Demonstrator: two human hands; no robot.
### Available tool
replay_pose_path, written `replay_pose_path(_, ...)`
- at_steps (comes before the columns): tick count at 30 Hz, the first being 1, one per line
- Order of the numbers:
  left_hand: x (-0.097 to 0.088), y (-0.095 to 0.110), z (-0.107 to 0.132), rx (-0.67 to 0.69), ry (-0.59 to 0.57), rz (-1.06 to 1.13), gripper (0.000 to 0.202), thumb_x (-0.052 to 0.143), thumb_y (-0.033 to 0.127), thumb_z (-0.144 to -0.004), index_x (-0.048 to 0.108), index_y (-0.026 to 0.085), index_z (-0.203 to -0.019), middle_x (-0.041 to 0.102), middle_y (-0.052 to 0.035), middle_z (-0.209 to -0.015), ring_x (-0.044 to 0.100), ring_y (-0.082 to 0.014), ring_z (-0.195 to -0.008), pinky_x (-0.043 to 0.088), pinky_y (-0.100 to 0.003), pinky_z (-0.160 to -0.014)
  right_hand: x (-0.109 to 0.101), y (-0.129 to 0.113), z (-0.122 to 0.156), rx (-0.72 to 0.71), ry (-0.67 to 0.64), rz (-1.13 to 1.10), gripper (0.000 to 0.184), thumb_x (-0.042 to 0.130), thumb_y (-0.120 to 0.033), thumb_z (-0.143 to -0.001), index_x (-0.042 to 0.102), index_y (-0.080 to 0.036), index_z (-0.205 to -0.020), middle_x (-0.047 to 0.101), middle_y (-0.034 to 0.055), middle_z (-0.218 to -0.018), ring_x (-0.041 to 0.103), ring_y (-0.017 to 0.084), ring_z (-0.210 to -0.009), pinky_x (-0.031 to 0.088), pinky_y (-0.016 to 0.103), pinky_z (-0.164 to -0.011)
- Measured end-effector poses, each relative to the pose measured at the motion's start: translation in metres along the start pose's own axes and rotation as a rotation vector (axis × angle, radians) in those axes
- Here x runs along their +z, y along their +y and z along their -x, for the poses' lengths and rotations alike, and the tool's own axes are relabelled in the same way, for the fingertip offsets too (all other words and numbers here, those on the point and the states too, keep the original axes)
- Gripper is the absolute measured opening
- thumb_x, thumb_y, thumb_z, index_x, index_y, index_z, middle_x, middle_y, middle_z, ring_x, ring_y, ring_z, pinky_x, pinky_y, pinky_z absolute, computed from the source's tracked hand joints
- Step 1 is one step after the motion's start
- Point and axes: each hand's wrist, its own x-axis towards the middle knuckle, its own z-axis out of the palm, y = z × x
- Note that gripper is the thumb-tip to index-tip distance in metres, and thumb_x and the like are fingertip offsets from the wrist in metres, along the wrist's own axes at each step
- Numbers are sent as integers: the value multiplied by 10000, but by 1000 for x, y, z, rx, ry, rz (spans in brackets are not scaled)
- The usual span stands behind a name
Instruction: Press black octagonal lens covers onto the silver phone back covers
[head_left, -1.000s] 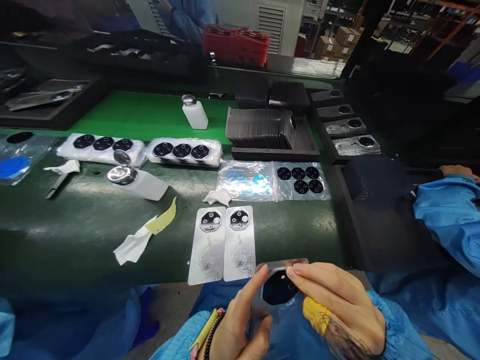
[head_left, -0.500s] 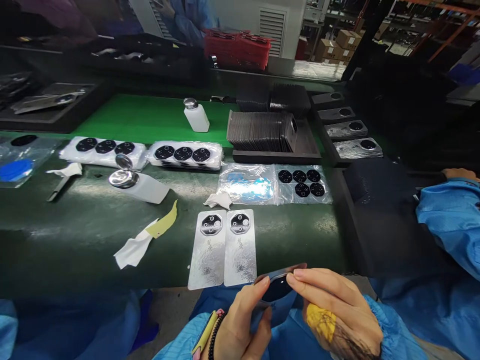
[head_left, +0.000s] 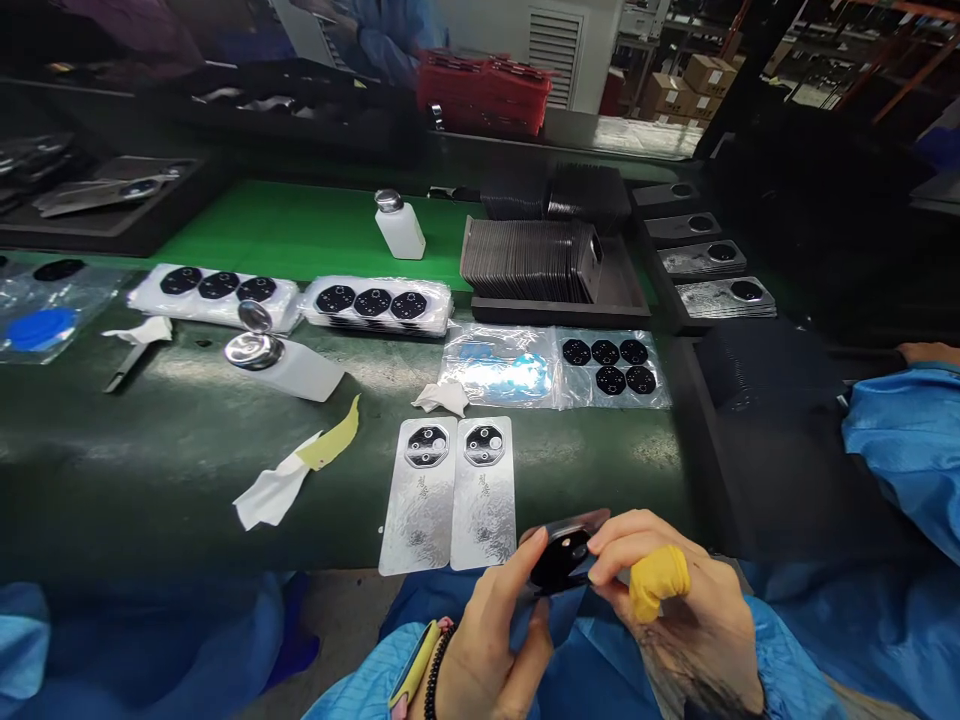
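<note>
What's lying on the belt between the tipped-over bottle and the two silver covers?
A yellow-and-white strip lies there, touching neither the bottle nor the covers; the head view shows it.

left hand (head_left: 491,640) + right hand (head_left: 675,610): fingers pinch dark phone cover (head_left: 562,560); two silver covers (head_left: 450,495) on green bench (head_left: 150,470)

Silver covers (head_left: 418,495) on belt (head_left: 150,470): two — white bottles (head_left: 400,225): two — right-sheet lenses (head_left: 609,365): five.
</note>
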Motion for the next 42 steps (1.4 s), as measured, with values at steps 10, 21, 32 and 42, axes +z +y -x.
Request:
replay_pose_path(10,-1,2,0,-223,-42,113,427,535,293,-894,525,351,-1317,578,23,-1340,546,-269,-1223,463,-365,-1032,-6,-1,-14,78,-74,-170,181,524,-52,-841,542,-226,-798,616,-19,-704,588,116,-626,514,219,-586)
replay_pose_path(21,-12,-12,-12,-217,-144,215,587,568,234,-843,418,268,-1410,425,-10,-1473,393,-283,-1347,383,-398,-1096,-15,9,-28,399,-15,-436,231,694,-374,-802,608,-191,-692,646,12,-646,608,127,-582,521,221,-540)
replay_pose_path(32,-11,-3,-20,-287,-100,231,574,622,261,-819,474,225,-1372,452,-35,-1455,371,-284,-1360,382,-374,-1099,-9,11,-49,512,-159,-360,331,728,-475,-728,600,-184,-635,711,41,-722,680,158,-667,584,270,-649)
replay_pose_path(42,-12,1,-19,-283,-109,220,575,617,257,-825,463,233,-1378,445,-37,-1459,380,-278,-1354,389,-373,-1096,-12,8,-55,477,-218,-338,322,706,-482,-750,617,-186,-660,709,33,-733,688,162,-677,593,279,-652)
